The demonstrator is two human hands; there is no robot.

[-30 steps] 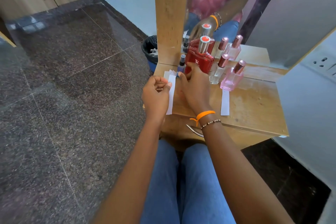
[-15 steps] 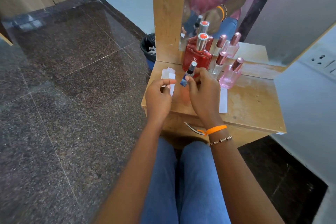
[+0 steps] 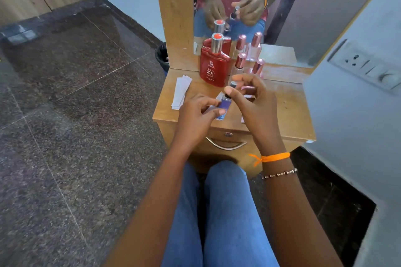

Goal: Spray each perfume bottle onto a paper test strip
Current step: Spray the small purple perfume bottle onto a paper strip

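Observation:
A small blue perfume bottle (image 3: 223,106) with a dark cap is held tilted above the front of the wooden table (image 3: 290,112). My right hand (image 3: 255,104) pinches it at the cap end. My left hand (image 3: 196,115) pinches a white paper test strip (image 3: 219,96) right beside the bottle, with the thumb lying against the blue body. Behind my hands stand a red perfume bottle (image 3: 214,67), a clear bottle with a rose-gold cap (image 3: 240,63) and a pink bottle (image 3: 258,67), both partly hidden by my right hand.
A small stack of spare strips (image 3: 181,91) lies at the table's left edge. Another strip (image 3: 242,118) peeks out under my right hand. A mirror (image 3: 238,6) rises behind the bottles. A drawer handle (image 3: 226,145) is below, a black bin (image 3: 162,56) left, a wall socket (image 3: 358,63) right.
My right hand has lifted the small blue bottle away from the row and brought it toward me. My left hand with the strip has closed in until it touches the bottle.

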